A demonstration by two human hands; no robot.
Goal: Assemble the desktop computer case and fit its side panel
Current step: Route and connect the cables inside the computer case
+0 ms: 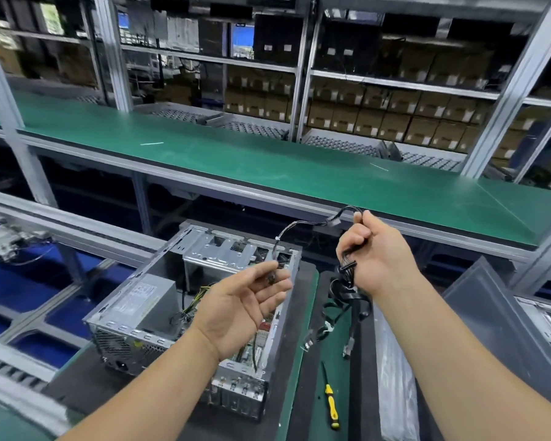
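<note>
An open metal computer case (159, 313) lies on its side on the bench, its power supply (147, 300) at the left and the drive cage (223, 253) at the far end. My right hand (372, 253) grips a bundle of black cables (347, 281) above and to the right of the case; loose ends with connectors hang down to the mat. A thin black cable (299, 222) runs from that hand to my left hand (242, 300), which hovers palm up over the case and pinches the cable's end between thumb and fingers. A dark grey side panel (490, 316) leans at the right.
A yellow-handled screwdriver (331, 402) lies on the green mat (299, 345) to the right of the case. A long green shelf (268, 160) runs across behind, with racks of cardboard boxes (395, 119) beyond. A plastic-wrapped part (392, 377) lies beside my right forearm.
</note>
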